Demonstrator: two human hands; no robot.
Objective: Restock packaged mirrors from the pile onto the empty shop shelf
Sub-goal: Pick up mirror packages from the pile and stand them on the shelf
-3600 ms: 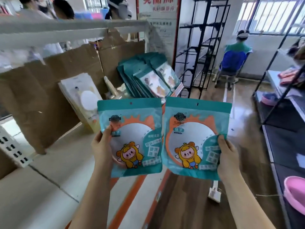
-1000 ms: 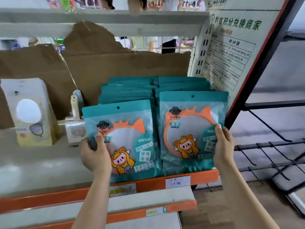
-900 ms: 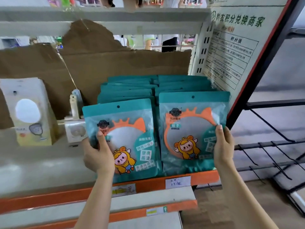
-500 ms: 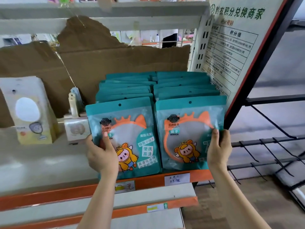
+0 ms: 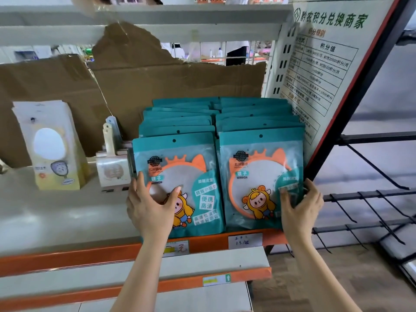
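**Two packaged mirrors held upright at the front of a shop shelf, one in each hand**

Seen from a head-worn camera, a person's two bare arms reach up to a pale shelf (image 5: 56, 217) with an orange front lip. The left hand (image 5: 150, 208) grasps the left mirror packet (image 5: 191, 167). Its thumb lies across the clear front window and its fingers wrap the packet's left edge. The right hand (image 5: 301, 208) grasps the right mirror packet (image 5: 254, 167) in mirror fashion, thumb on the front and fingers curled behind the right edge. Each packet therefore sits inward of its hand, so the two nearly touch edge to edge in the middle.

Both packets are teal, with an orange-rimmed round mirror and a cartoon child printed on the front. They stand upright, faces outward, with their bottom edges at the orange lip just above a handwritten price tag (image 5: 245, 240). Close behind them are two rows of matching packets (image 5: 180, 118), leaning back towards a torn cardboard backing (image 5: 157, 82). The side grips probably keep the printed fronts uncovered and let each packet be squared against its row.

A printed notice board (image 5: 322, 64) closes off the shelf's right end, right beside the right hand. To the left stand a small white boxed item (image 5: 112, 174) and, further off, a stack of cream packets (image 5: 51, 149).
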